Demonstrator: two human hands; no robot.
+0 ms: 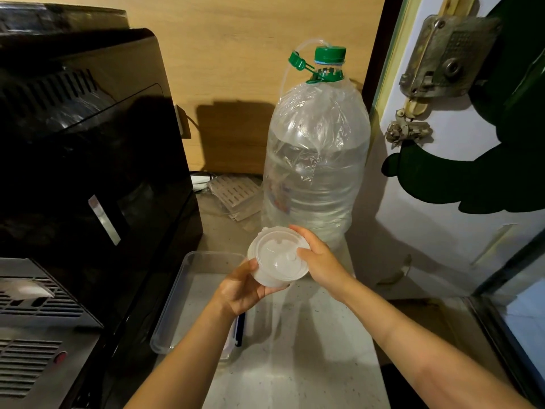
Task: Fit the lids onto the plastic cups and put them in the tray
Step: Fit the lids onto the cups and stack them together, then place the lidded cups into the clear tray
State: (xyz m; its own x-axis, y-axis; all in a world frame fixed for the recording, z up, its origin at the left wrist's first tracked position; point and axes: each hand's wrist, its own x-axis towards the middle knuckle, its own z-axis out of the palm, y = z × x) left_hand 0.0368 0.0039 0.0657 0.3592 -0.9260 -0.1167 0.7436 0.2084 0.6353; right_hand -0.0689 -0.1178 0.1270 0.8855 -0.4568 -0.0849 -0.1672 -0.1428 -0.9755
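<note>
A large clear water bottle [317, 160] with a green cap [329, 54] stands far on the pale tabletop [309, 349]. A black machine [88, 149] fills the left. A slatted grate [234, 191] lies behind, against the wooden wall [236, 39]. A rusty door lock [439, 57] sits right.

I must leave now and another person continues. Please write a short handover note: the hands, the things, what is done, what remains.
Left hand: holds the plastic cup from below and the side.
Right hand: fingers on the lid, pressing it onto the cup's rim.
Tray: clear, on the counter below and left of the hands; no cup visible in it.
Done: lid sits on this cup; full seal cannot be told.
Left: finish pressing, put the cup in the tray.
</note>
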